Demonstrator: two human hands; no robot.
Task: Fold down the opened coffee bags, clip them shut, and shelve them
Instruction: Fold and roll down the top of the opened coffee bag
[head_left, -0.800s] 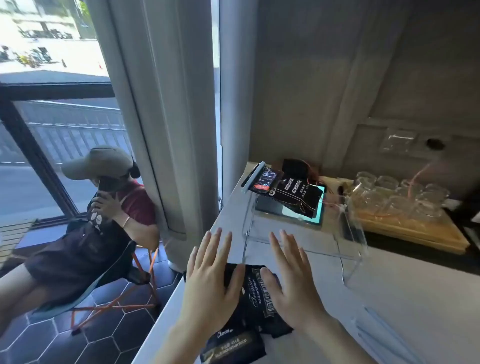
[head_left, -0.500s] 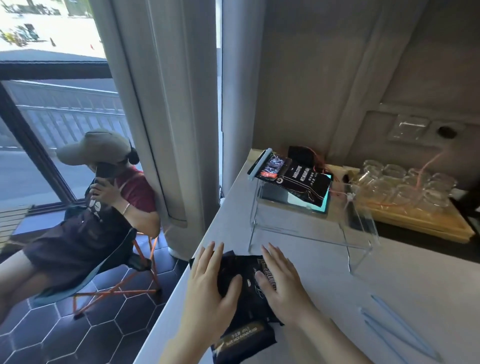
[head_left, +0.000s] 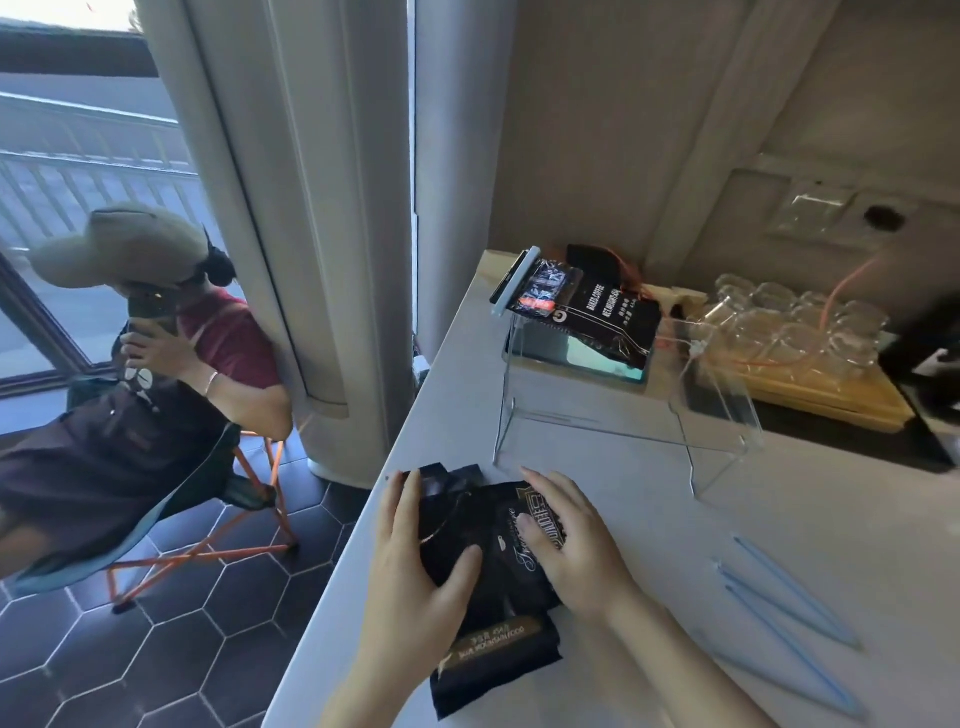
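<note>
Nearest, a black coffee bag (head_left: 493, 613) lies flat at the near edge of the white counter (head_left: 649, 525). The left hand (head_left: 415, 577) presses on its left half, fingers spread and nearly straight, thumb laid across the middle. The right hand (head_left: 571, 540) rests flat on its right half, fingers straight. Neither hand pinches the bag. Its far end looks crumpled, not yet folded, and no clip is on it. A gold band near me reads "BLUE MOUNTAIN FOOD", upside down.

To the right lie pale blue clips (head_left: 789, 613), untouched.

Farther back stands a clear shelf (head_left: 623, 415). On top lies a second black bag (head_left: 597, 317), printed "BAKED COFFEE", with a pale clip (head_left: 511, 283) across its end. So one bag seems done; this one still needs folding, clipping and shelving.
</note>
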